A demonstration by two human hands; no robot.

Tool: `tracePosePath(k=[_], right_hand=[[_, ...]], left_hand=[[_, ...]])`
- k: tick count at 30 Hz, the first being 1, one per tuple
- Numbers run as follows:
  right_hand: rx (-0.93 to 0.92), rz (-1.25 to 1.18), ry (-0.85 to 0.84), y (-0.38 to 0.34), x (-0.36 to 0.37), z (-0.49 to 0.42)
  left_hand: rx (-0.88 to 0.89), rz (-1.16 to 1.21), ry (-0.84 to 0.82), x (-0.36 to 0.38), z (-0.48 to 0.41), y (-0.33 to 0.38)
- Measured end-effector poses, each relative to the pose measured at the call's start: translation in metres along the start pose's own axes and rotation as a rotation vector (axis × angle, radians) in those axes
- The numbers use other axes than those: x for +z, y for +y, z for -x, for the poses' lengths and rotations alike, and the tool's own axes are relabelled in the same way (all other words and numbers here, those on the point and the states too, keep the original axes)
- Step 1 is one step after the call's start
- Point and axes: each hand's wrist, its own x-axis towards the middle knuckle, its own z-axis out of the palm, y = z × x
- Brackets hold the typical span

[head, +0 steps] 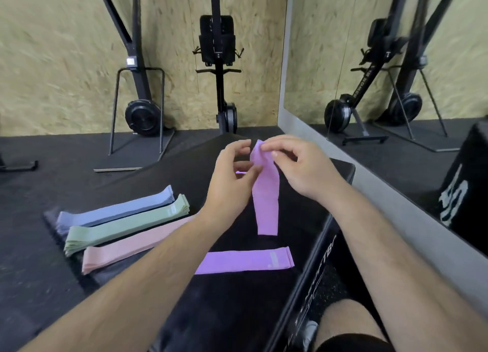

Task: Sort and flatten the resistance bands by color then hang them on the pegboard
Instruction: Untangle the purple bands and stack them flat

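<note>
Though limp, purple band [265,193] in fingers [276,148]

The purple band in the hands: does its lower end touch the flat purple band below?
Apart. The head view shows a strip of black surface between the lower end of the held band and the flat purple band.
</note>
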Motion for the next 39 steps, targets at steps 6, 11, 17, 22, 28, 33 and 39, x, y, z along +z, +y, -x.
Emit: tracePosePath(k=[6,11,17,22,28,33,39], right_hand=[[-0.034,-0.045,0.021,-0.072,-0.026,-0.001],[0.012,-0.162,0.041,-0.092,-0.022,0.01],[0.148,-0.346,-0.047,-0.097,-0.016,0.024],[0.183,-0.501,-0.041,-0.106,-0.012,0.023],[0.244,-0.363,0.004,-0.098,-0.01,0.032],[0.149,-0.179,-0.095,-0.08,0.0,0.05],[0.061,-0.292,-0.046,-0.081,0.003,0.06]], left_hand=[[0.001,0.026,0.029,-0.028,0.006,0.059],[-0.016,0.043,0.066,-0.039,0.029,0.081],[-0.03,0.048,0.035,-0.06,0.043,0.087],[-0.114,0.064,-0.039,-0.068,0.053,0.079],[-0.112,0.023,0.045,-0.065,0.065,0.063],[-0.112,0.061,0.014,-0.066,0.057,0.077],[-0.102,0.106,-0.023,-0.065,0.056,0.076]])
